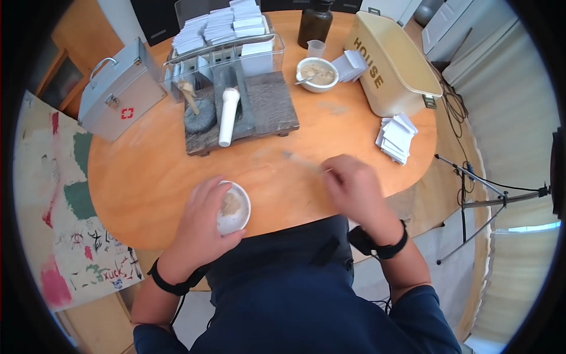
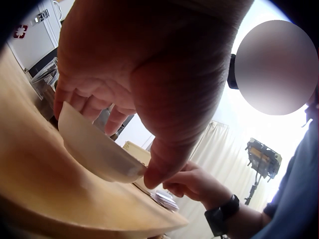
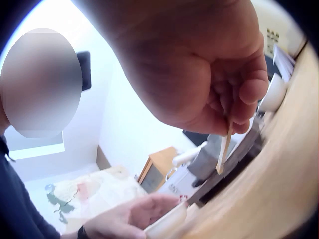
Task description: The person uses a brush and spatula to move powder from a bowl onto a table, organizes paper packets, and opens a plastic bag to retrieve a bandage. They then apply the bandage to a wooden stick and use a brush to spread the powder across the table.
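Note:
My left hand (image 1: 203, 221) holds a small white bowl (image 1: 246, 217) by its rim, fingers on the far side and thumb on the near side. Beige powder or paste lies inside the bowl. In the left wrist view the bowl (image 2: 94, 149) shows from the side, close over the tabletop. To the right, my right hand (image 1: 354, 186) pinches a thin tan stick-like tool (image 3: 225, 152), its tip pointing down in the right wrist view. A blurred streak runs leftward from those fingers in the head view, so I cannot tell the tool's exact kind.
A dark wooden board (image 1: 274, 106) bears a white pestle (image 1: 229, 118) and a round grey stone (image 1: 200, 118). Behind stands a clear box of white packets (image 1: 221, 26). A second bowl (image 1: 318, 88), the HOUSE bin (image 1: 377, 74), paper packets (image 1: 398, 138) and a metal case (image 1: 121, 94) surround the board.

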The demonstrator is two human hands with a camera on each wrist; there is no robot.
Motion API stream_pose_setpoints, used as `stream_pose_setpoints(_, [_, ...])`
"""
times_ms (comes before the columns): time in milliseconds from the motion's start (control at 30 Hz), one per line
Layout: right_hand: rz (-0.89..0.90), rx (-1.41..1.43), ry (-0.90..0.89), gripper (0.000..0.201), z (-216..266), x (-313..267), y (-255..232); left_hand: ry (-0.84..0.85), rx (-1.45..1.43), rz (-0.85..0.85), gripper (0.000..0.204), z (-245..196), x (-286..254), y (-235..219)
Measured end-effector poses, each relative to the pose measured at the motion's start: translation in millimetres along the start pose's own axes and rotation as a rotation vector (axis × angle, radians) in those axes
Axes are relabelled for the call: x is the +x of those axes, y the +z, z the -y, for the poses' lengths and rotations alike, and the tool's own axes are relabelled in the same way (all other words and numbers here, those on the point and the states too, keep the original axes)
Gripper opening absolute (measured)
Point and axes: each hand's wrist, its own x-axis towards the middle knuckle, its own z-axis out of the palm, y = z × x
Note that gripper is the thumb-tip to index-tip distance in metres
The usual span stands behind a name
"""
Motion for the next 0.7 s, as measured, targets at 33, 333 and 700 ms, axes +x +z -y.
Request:
stream_pose_setpoints(33, [-0.128,-0.086,0.083,0.008,-16.9,-2.8,-12.3,0.006,-0.008,-0.007,0.073,1.2,-0.3,-0.7])
stream_pose_setpoints(333, [-0.194,-0.673,0.168,0.005,-111.8,23.0,-31.5,-0.033,0.04,-0.108,0.073,13.9,-7.5,-4.3])
stream_pose_setpoints(700, [-0.239,-0.636,0.009,0.005,-99.3,46.2,-32.1,-0.107,0.041,-0.199,0.074,31.3,-18.9,-10.7])
